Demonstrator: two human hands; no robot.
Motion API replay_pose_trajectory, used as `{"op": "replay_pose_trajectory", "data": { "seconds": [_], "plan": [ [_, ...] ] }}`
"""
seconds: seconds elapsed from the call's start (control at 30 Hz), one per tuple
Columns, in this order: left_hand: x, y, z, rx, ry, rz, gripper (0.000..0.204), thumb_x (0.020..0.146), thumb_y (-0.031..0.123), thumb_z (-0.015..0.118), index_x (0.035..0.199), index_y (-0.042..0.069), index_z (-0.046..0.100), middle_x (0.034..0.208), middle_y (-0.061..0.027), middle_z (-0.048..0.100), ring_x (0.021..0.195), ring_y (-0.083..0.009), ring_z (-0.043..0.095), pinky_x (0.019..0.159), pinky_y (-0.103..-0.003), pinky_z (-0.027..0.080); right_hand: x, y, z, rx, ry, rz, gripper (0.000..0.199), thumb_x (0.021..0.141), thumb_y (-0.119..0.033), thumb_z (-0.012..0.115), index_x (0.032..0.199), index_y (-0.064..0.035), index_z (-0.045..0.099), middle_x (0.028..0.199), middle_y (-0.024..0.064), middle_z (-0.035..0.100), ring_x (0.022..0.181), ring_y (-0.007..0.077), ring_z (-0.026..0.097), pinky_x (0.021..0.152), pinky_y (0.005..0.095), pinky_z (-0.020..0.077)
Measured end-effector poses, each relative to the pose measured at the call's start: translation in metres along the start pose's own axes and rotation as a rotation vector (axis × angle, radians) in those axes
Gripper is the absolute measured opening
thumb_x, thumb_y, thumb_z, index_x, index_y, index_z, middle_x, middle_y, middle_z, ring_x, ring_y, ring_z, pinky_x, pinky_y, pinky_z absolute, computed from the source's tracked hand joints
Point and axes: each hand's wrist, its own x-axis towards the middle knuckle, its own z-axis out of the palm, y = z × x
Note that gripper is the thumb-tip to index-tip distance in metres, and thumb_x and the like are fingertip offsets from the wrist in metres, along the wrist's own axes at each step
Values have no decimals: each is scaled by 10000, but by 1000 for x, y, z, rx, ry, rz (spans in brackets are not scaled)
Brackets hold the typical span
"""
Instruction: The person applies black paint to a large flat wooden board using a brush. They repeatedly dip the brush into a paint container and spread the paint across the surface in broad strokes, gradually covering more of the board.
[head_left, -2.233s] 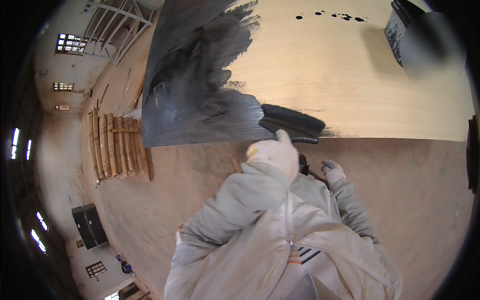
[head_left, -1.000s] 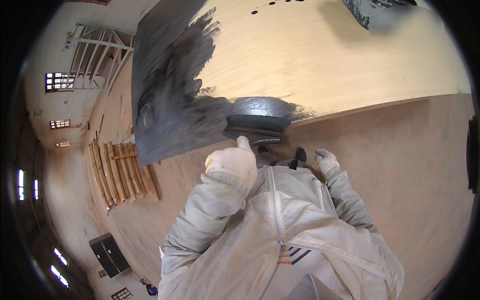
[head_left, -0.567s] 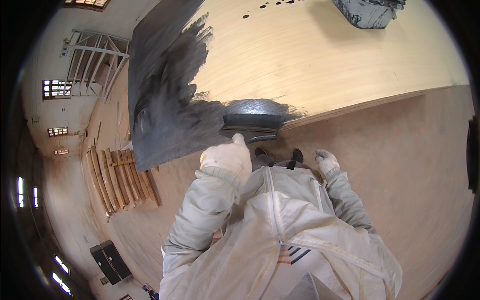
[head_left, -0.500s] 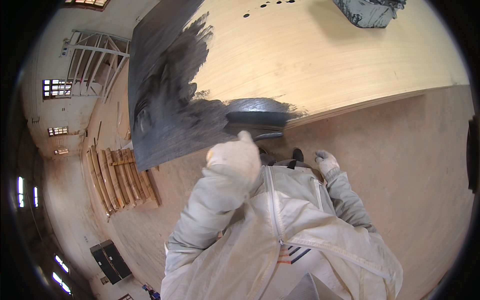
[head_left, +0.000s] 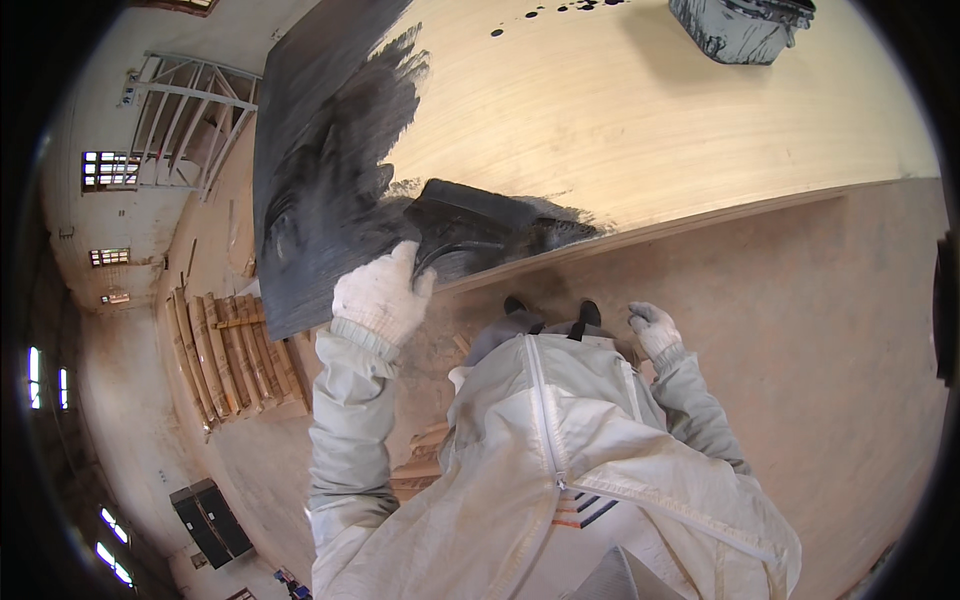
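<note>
My left hand point(head_left: 385, 295), in a white knit glove, is closed around the handle of a paint roller, the handle mostly hidden by the hand. The roller point(head_left: 470, 208) is coated in black paint and rests near the front edge of a pale wood board point(head_left: 640, 140). Wet black paint point(head_left: 330, 190) covers the board's left end and part of its near edge, with a ragged border. My right hand point(head_left: 656, 330), also gloved, hangs beside my body, away from the board. Its fingers are curled, dark at the tips, and nothing shows in them.
A paint-smeared grey tub point(head_left: 735, 38) stands at the board's far right, with black drips point(head_left: 560, 10) to its left. Stacked timber lengths point(head_left: 235, 350) lie on the floor at left. A metal frame point(head_left: 195, 125) leans by the wall; dark cabinets point(head_left: 210, 522) stand farther back.
My left hand has moved left along the board's near edge, taking the roller with it and turning it to a slant. The right hand stays at my side.
</note>
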Motion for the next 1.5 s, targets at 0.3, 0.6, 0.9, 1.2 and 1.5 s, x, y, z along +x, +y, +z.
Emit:
{"op": "replay_pose_trajectory", "data": {
  "seconds": [0.3, 0.6, 0.9, 1.2, 1.5],
  "plan": [
    [84, -60, 17, 209, 138, 379, 309, 909, 270, 755, 1193, 162, 698, 1068, -52, 728, 1052, -289, 676, 894, -438, 513, 17, 2, 1, -62, 122, -111, 349, 981, -144, 639, 1299, -27, 724, 1229, 172, 774, 1171, 275, 732, 1044, 350, 546],
    [183, 21, 16, 186, 207, 777, 316, 900, 253, 762, 1209, 227, 703, 1054, -21, 718, 1078, -284, 656, 920, -445, 492, -25, 6, 35, -49, 332, -13, 366, 966, -160, 625, 1289, -20, 725, 1231, 192, 767, 1167, 312, 734, 1044, 377, 553],
    [249, 33, 10, 177, 235, 1153, 366, 855, 221, 787, 1210, 219, 698, 1043, -2, 702, 1058, -258, 646, 949, -440, 463, -97, -39, 90, 87, 507, 234, 399, 968, -166, 601, 1324, -22, 708, 1268, 214, 748, 1224, 319, 707, 1090, 389, 522],
    [278, 57, -4, 372, 233, 1589, 331, 867, 220, 771, 1183, 244, 672, 1060, 10, 686, 1088, -244, 631, 966, -433, 457, -125, -5, 153, 137, 669, 304, 411, 942, -199, 605, 1299, -34, 723, 1290, 208, 735, 1258, 361, 673, 1125, 400, 496],
    [272, 70, -9, 458, 197, 1603, 379, 846, 200, 790, 1207, 227, 681, 1071, 1, 688, 1082, -243, 626, 947, -420, 449, -133, 0, 166, 259, 750, 320, 426, 947, -206, 607, 1322, -29, 709, 1320, 209, 725, 1278, 347, 669, 1130, 392, 490]
  ]
}}
